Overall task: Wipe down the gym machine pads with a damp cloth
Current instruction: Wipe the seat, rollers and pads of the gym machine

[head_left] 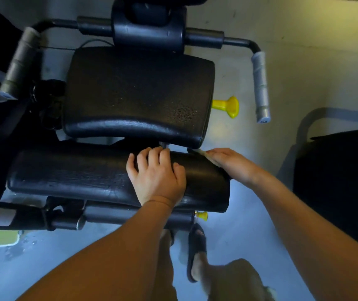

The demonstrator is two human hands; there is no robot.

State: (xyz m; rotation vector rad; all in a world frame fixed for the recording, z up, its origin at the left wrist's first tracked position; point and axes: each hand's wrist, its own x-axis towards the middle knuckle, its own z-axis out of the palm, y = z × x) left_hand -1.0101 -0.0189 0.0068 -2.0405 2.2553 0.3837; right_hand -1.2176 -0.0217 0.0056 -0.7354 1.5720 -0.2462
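The person's left hand [156, 177] lies palm down on the long black vinyl roll pad [76, 172] at the near side of the gym machine. Its fingers are spread and bent gently over the pad's rounded top, with the fingertips reaching the far edge and the thumb flat against the vinyl; it holds nothing. The right hand [228, 161] is at the right end of the same pad. Its fingers are straight and together, pressing a pale, thin cloth [202, 153] against the pad's upper right corner. Only a narrow strip of the cloth shows ahead of the fingertips, and the rest is hidden beneath the hand.

Just beyond the roll pad sits the wide black textured seat pad [139, 94], with small glistening spots on its right part. A yellow plastic knob [228, 106] sticks out beside the seat pad's right edge, and a smaller yellow knob [202, 216] sits on the dark frame tube below the roll pad. Grey cylindrical handle grips [260, 88] flank the seat pad. A foot in a black sandal [196, 246] stands on the pale concrete floor [304, 61].
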